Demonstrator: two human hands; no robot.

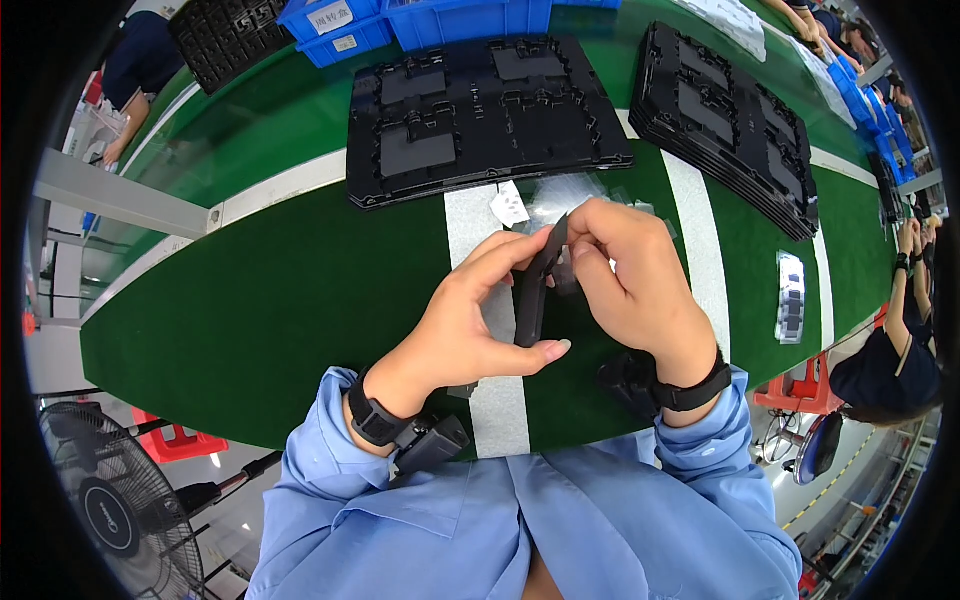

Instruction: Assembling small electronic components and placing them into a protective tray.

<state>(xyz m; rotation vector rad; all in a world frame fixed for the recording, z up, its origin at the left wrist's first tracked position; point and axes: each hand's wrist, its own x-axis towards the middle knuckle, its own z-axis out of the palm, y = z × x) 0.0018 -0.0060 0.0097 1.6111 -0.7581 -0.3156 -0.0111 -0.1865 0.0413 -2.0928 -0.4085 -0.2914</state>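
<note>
A thin, flat black part (pixel 532 310) is tilted nearly edge-on in front of me. My left hand (pixel 430 335) grips it, fingers at its upper end and thumb along the lower end. At that upper end, my right hand (pixel 640 280) has its fingers curled in a pinch against the part's edge. What lies between those fingertips is hidden. Behind and under my hands lie loose transparent plastic films (pixel 565 195) and a small white printed sheet (pixel 510 203). Both wrists wear black straps with small black devices.
Beyond my hands, stacked black moulded trays (pixel 480 125) hold grey flat pieces; another tray stack (pixel 730 120) stands right. Blue bins (pixel 465 22) are farther back. A strip of dark pieces (pixel 790 298) lies right on the green table (pixel 250 330). A fan (pixel 120 510) stands lower left; people work nearby.
</note>
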